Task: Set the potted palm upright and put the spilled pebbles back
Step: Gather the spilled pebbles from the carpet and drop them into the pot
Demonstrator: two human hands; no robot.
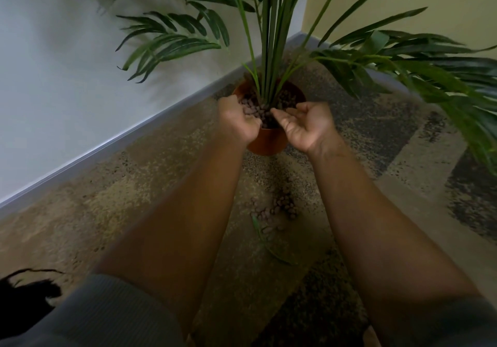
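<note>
Left hand (238, 120): fingers curled into a cup over the near left rim of the pot, holding brown pebbles (248, 111) against the palm. Right hand (305, 126): fingers loosely spread, palm up, empty, hovering at the near right rim with a fingertip close to the stems. Terracotta-coloured plastic pot (267, 140): upright at frame centre on the patterned carpet (150, 185), filled with pebbles around the stems. Potted palm (269, 37): standing vertical, fronds fanning across the upper frame. Spilled pebbles (279, 208): a scatter on the carpet below the pot, between the forearms. One loose green leaf (269, 244) lies just below that scatter. Grey skirting board (107, 142) runs diagonally at left.
</note>
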